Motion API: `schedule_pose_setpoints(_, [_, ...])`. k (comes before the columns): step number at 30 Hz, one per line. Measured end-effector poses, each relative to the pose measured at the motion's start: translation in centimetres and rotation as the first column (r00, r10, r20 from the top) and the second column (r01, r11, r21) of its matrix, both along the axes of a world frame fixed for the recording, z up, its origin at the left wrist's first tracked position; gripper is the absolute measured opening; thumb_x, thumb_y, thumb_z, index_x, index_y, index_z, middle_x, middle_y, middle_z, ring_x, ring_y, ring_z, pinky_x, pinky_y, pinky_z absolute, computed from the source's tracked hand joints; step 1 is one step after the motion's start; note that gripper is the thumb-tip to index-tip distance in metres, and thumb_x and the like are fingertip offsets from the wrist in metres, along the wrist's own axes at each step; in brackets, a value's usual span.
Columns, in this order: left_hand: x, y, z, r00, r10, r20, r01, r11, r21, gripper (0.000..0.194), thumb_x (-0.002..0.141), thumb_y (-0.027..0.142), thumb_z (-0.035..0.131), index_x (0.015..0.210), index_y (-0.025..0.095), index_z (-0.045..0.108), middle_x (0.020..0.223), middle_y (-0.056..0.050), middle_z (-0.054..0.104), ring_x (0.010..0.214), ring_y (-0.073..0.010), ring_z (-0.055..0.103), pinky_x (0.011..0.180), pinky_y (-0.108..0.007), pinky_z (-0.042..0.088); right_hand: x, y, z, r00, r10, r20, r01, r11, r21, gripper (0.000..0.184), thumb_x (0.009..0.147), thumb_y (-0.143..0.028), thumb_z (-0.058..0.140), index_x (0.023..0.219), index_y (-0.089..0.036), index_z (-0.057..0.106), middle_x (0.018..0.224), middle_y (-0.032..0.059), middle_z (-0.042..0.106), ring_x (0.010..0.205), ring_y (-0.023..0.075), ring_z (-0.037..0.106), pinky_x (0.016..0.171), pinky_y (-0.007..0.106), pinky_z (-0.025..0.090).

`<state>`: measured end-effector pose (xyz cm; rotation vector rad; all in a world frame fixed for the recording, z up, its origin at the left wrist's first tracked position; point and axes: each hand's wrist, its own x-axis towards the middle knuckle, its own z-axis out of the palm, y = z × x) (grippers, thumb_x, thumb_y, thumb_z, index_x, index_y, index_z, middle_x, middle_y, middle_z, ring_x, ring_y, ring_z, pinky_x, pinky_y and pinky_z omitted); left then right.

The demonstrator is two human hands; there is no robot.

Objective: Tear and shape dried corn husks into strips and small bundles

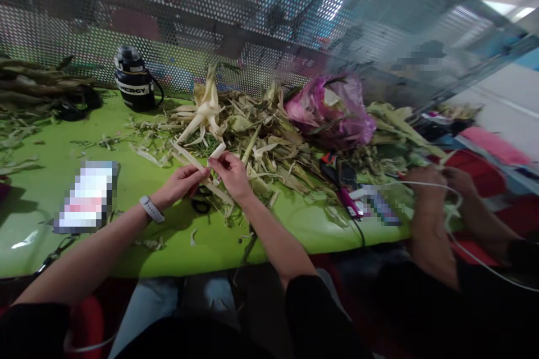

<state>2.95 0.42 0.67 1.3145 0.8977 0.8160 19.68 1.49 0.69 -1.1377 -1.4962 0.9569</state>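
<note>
My left hand (185, 179) is closed in a pinch on a pale corn husk strip (187, 155) that slants up and away to the left. Close beside it, my right hand (233, 175) pinches a short folded husk piece (218, 150). The fingertips of both hands nearly meet, so I cannot tell whether the two pieces are joined. Just beyond them lies a heap of dry corn husks (273, 146), with a pale peeled-back husk (206, 106) on its far left. Black-handled scissors (201, 202) are partly hidden below my hands.
A black bottle (135, 81) stands at the back left of the green table (168, 255). A phone (86, 196) lies left of my forearm. A pink plastic bag (332, 109) rests behind the heap. At right, a co-worker's hands (438, 179) work near a white cable (458, 202).
</note>
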Motion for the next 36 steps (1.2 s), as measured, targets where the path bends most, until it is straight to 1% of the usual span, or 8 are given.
schedule_pose_setpoints(4, [0.1,-0.2,0.4,0.999,-0.022,-0.049,0.019,0.998,-0.064,0.04,0.079,0.055,0.062,0.08,0.015,0.064,0.043,0.006,0.043,0.035,-0.0069,0.034,0.037,-0.021,0.022,-0.2,0.0,-0.2,0.998,-0.008,-0.062,0.01,1.0,0.028,0.037,0.077,-0.056,0.064,0.073,-0.02,0.054,0.063,-0.0042,0.048,0.055,0.0088,0.044,0.053,0.022,0.04])
schedule_pose_setpoints(9, [0.2,-0.3,0.1,0.996,-0.054,-0.067,0.052,0.998,-0.034,0.042,0.08,0.055,0.06,0.085,0.014,0.068,0.043,0.008,0.033,0.037,-0.0059,0.025,0.038,-0.022,0.015,0.1,0.3,-0.4,0.996,-0.069,-0.05,0.071,0.997,0.034,0.038,0.076,-0.057,0.065,0.072,-0.02,0.054,0.062,-0.0041,0.047,0.053,0.0087,0.042,0.05,0.023,0.038])
schedule_pose_setpoints(14, [0.2,-0.3,-0.5,0.993,-0.108,-0.04,0.11,0.993,0.046,0.038,0.083,0.053,0.059,0.076,0.016,0.059,0.045,0.005,0.044,0.038,-0.0067,0.035,0.039,-0.021,0.024,0.7,0.8,0.1,0.988,-0.118,-0.102,0.12,0.993,0.015,0.041,0.073,-0.059,0.066,0.07,-0.02,0.052,0.059,-0.005,0.045,0.05,0.0083,0.04,0.048,0.024,0.037])
schedule_pose_setpoints(18, [0.2,0.1,-1.0,0.997,-0.067,0.026,0.067,0.998,0.007,0.034,0.084,0.049,0.059,0.086,0.015,0.06,0.059,-0.002,0.063,0.048,-0.0109,0.052,0.046,-0.022,0.038,1.9,0.7,1.3,0.997,0.069,-0.024,-0.072,0.988,-0.136,0.042,0.075,-0.06,0.065,0.077,-0.018,0.059,0.066,-0.0014,0.057,0.059,0.0106,0.052,0.057,0.024,0.044])
schedule_pose_setpoints(21, [0.0,0.6,-1.4,0.995,0.074,0.073,-0.072,0.997,-0.029,0.031,0.083,0.046,0.061,0.084,0.015,0.062,0.058,-0.001,0.061,0.048,-0.0098,0.052,0.045,-0.02,0.037,2.7,0.6,1.9,0.94,0.331,0.085,-0.287,0.899,-0.332,0.042,0.077,-0.058,0.064,0.079,-0.016,0.062,0.069,0.0014,0.062,0.063,0.0132,0.057,0.061,0.026,0.046])
schedule_pose_setpoints(23, [-0.1,1.0,-1.7,0.991,0.118,0.069,-0.118,0.993,-0.002,0.031,0.08,0.045,0.066,0.082,0.014,0.063,0.056,0.002,0.058,0.046,-0.0073,0.047,0.044,-0.019,0.032,2.9,0.5,1.9,0.903,0.416,0.108,-0.352,0.86,-0.368,0.039,0.077,-0.055,0.065,0.082,-0.016,0.062,0.067,-0.0001,0.06,0.061,0.0127,0.054,0.059,0.026,0.043])
schedule_pose_setpoints(29, [-0.3,1.6,-1.9,0.995,0.102,-0.003,-0.102,0.994,0.036,0.038,0.072,0.047,0.075,0.082,0.011,0.069,0.063,-0.002,0.063,0.048,-0.0058,0.044,0.044,-0.019,0.03,2.4,0.4,1.3,0.885,0.384,0.264,-0.322,0.913,-0.25,0.028,0.082,-0.043,0.061,0.086,-0.016,0.063,0.067,-0.0031,0.053,0.061,0.0099,0.044,0.058,0.024,0.033])
schedule_pose_setpoints(36, [-1.2,2.5,-1.1,0.978,0.206,0.034,-0.206,0.978,0.013,0.035,0.07,0.044,0.077,0.063,0.011,0.065,0.054,0.001,0.056,0.046,-0.0049,0.038,0.045,-0.02,0.028,3.5,1.0,1.8,0.843,0.348,0.411,-0.279,0.935,-0.219,0.028,0.085,-0.044,0.058,0.083,-0.017,0.061,0.066,-0.0028,0.054,0.057,0.0105,0.044,0.055,0.025,0.03])
